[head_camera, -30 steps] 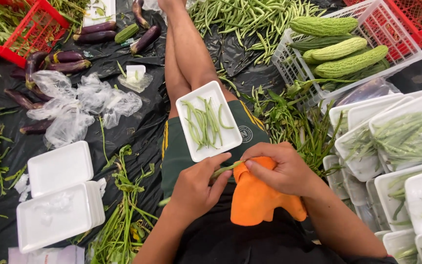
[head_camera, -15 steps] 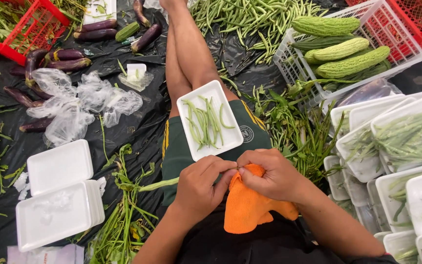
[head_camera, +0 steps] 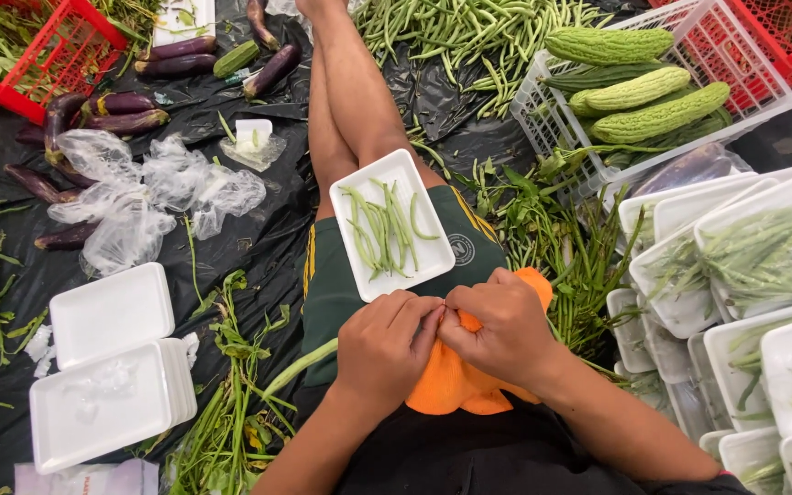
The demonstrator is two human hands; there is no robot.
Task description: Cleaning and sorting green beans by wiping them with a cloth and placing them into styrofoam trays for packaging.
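Sitting on black plastic sheeting (head_camera: pixel 258 238) spread over the floor, legs stretched out far ahead. Left hand (head_camera: pixel 387 344) and right hand (head_camera: pixel 506 330) pressed together over the lap, fingers curled tight, both pinching the top of an orange mesh bag (head_camera: pixel 451 385). Touching at the fingertips. Bag lying on the lap, just near the hands, partly hidden under them. Long green stem (head_camera: pixel 300 367) poking out to the left from below the left hand; cannot tell if held.

Just far of the hands, resting on the green shorts (head_camera: pixel 327 284): a white foam tray (head_camera: pixel 391 225) with a few green beans inside.

On the left, empty white foam trays (head_camera: pixel 107 357) in a stack, crumpled clear bags (head_camera: pixel 139 197), purple eggplants (head_camera: pixel 116 101), a red basket (head_camera: pixel 57 55). On the right, wrapped trays of beans (head_camera: pixel 735 257). Far right, a white crate (head_camera: pixel 561 110) with bumpy green bitter gourds (head_camera: pixel 634 87). Far middle, a big heap of loose green beans (head_camera: pixel 456 27).
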